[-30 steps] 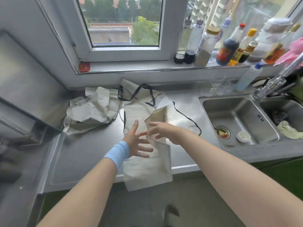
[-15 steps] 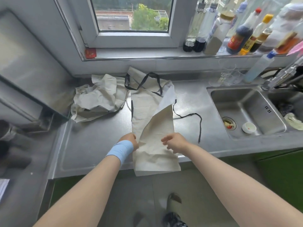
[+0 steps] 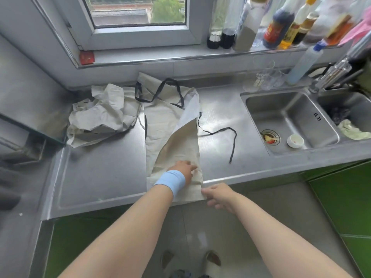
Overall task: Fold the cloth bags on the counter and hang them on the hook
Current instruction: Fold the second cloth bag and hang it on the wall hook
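Bag (image 3: 170, 125) half-folded on the surface (image 3: 100, 167): left hand (image 3: 183, 169) lies flat pressing it, right hand (image 3: 218, 194) pinches its near corner; tug taut, square the edges.

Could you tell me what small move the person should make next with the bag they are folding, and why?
Probably bring the right hand up and away, folding the overhanging bottom end of the cloth bag onto the counter. It pinches that end's corner, while the left hand presses the lengthwise flap flat.
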